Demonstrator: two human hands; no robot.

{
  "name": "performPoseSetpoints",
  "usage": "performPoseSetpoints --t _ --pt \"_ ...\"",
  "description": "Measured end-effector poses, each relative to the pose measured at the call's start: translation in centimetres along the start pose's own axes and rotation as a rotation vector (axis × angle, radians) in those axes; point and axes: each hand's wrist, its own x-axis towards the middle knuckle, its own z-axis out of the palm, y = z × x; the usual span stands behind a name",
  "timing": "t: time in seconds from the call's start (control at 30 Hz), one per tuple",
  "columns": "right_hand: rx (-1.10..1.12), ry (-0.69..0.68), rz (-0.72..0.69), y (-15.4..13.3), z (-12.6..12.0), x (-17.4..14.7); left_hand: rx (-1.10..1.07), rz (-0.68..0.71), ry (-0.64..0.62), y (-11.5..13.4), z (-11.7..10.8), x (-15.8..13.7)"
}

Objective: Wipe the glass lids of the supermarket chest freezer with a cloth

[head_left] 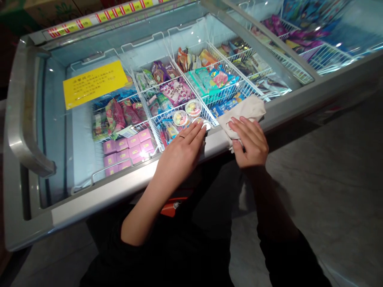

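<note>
Black sleeves (pixel 295 259): closest to the cam, down at 5 and 7 o'clock, with bare forearms poking out of them.
Left hand (pixel 185 145): pretty much dead centre, laid over the freezer's front edge. Fingers straight, side by side and not wrapped around anything, aimed at about 1 o'clock. Thin dark ring (pixel 182 136) on one of them.
Right hand (pixel 251 143): out at 3 o'clock, fingers spread across the top of the cloth, thumb by its lower edge. Can't tell if it's really gripped or just pinned under there.
Cloth (pixel 247 108): off-white, kinda bunched up, between 2 and 3 o'clock, lying on the front edge under the right hand.
Freezer (pixel 119 183): big chest type, glass on top, sweeping from 8 round to 2 o'clock. Chunky grey handle (pixel 22 131) at 9.
Paper sign (pixel 95 84): bright yellow, 10 o'clock.
Pink boxes (pixel 127 151): stacked in rows at 9 o'clock, inside.
Round tubs (pixel 193 107): colourful contents, just past the left hand at 12 o'clock.
Wire baskets (pixel 206 104): white, full of bagged stuff, mostly 11 to 2 o'clock.
Floor (pixel 329 191): grey, out towards 4 o'clock.
</note>
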Motion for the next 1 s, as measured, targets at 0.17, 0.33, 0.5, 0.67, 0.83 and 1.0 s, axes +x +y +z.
performPoseSetpoints --t 0.17,0.33,0.5,0.67,0.83,1.0 --pt "0.022 -0.08 -0.022 -0.1 -1.0 -1.2 0.012 -0.014 -0.013 0.2 -0.1 0.0" --pt "-0.014 -0.057 0.077 0.5 -0.9 0.0 -0.005 -0.027 -0.007 0.3 -0.1 0.1" --pt "0.01 -0.127 -0.001 -2.0 -0.2 1.7 -0.068 -0.061 0.025 0.1 -0.5 0.0" --pt "0.034 -0.211 -0.068 -2.2 -1.4 2.0 -0.107 -0.082 0.011 -0.8 -2.0 -1.7" --pt "-0.024 -0.277 0.034 -1.6 -0.7 4.1 -0.099 -0.124 0.019 -2.5 -3.2 -4.0" --pt "0.033 -0.367 0.005 -3.3 -0.1 5.0 -0.087 -0.158 0.007 -3.6 -4.1 -5.3"
